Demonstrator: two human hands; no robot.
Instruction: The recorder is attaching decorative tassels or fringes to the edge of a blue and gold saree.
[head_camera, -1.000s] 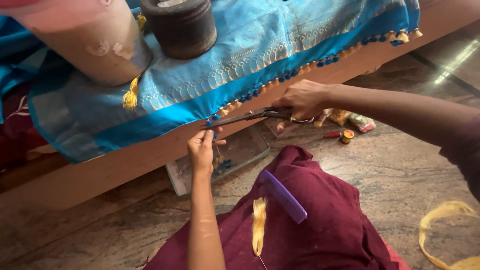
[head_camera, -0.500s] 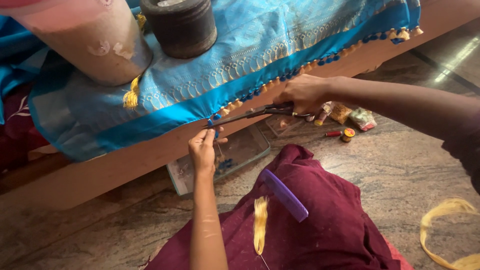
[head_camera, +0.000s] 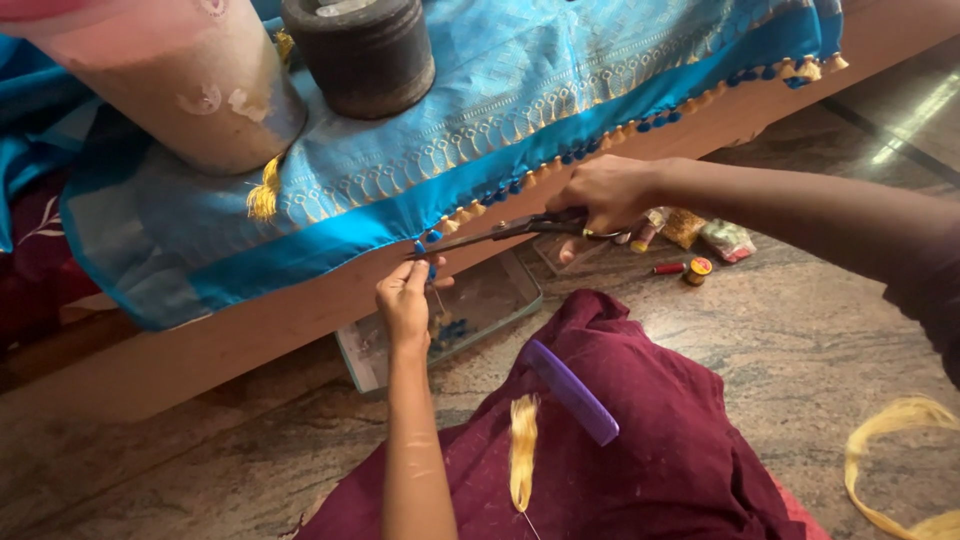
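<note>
Stone floor, low wooden bench edge draped with blue cloth. Your left hand pinches tassel at hem; right hand clenched on scissors, blades at tassel. Hem tassels rightward done; leftward hem bare.

Scissors: handle loops buried in right hand; tips blurred against blue tassel. Left hand pinches threads there, too fine to make out. Tall pale cylinder and dark round pot both cut off by top edge. Yellow thread bundle runs off bottom-right corner. Tray partly hidden under wooden ledge; its contents too small to tell. Right arm leaves frame at right.
</note>
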